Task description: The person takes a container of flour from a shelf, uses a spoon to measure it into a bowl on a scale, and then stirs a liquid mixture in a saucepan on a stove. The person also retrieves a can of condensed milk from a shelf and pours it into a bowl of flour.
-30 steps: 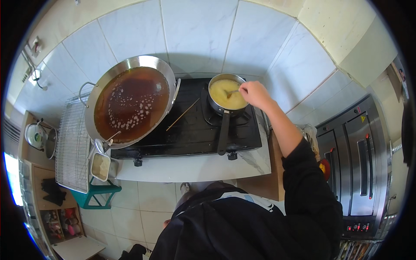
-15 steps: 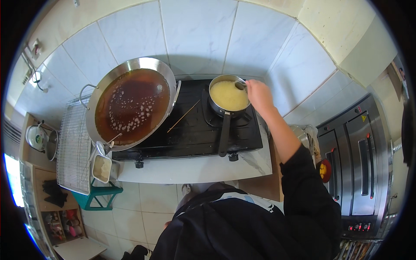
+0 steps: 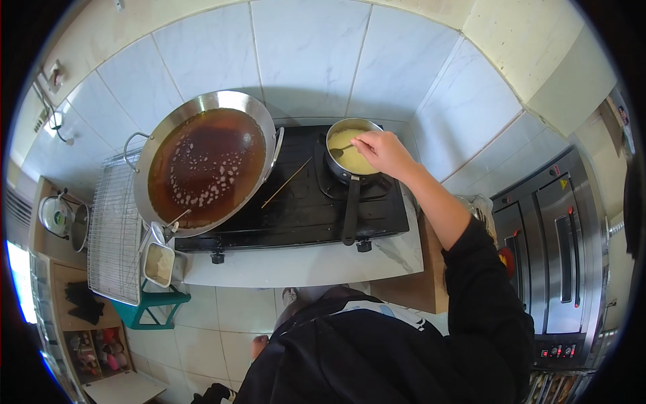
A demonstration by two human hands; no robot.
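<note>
My right hand (image 3: 382, 153) is closed around the handle of a metal spoon (image 3: 338, 153). The spoon's bowl dips into a pale yellow mixture (image 3: 351, 163) inside a small saucepan (image 3: 351, 210). This black-handled pan sits on the right burner of a black gas stove (image 3: 296, 215). Beside my body, low in the picture, only a bit of my left hand (image 3: 260, 344) shows; its fingers are hidden. On the stove's left stands a wide two-handled metal pan (image 3: 272, 165) of reddish-brown liquid with pale foam specks. Between the two pans lies a thin wooden stick (image 3: 286, 182).
Left of the wide pan are a wire rack (image 3: 114, 236) and a small metal container (image 3: 159, 264) of pale powder or paste, above a green stool (image 3: 151, 313). A steel oven (image 3: 558, 256) stands at the right. Tiled wall (image 3: 303, 57) rises behind the stove.
My right hand has moved left over the saucepan, bringing the spoon from the rim into the yellow mixture. Slightly more of my left hand shows beside my body.
</note>
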